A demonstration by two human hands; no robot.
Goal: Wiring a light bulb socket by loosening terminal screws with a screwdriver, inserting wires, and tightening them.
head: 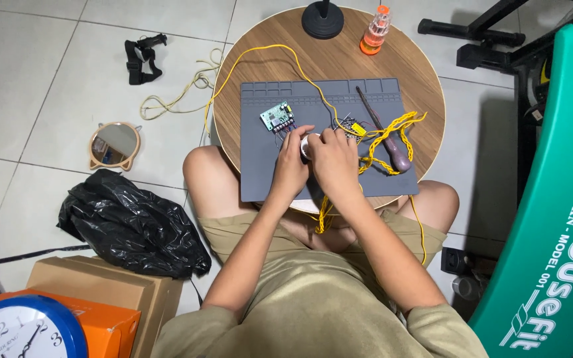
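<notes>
Both hands [313, 159] grip small white object [306, 144].

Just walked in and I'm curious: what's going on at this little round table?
A seated person works over a grey mat on the round wooden table. Both hands, left hand and right hand, close around a small white object. A green circuit board, yellow wires and a screwdriver lie alongside.

White object [306, 145] mostly hidden between hands.
</notes>
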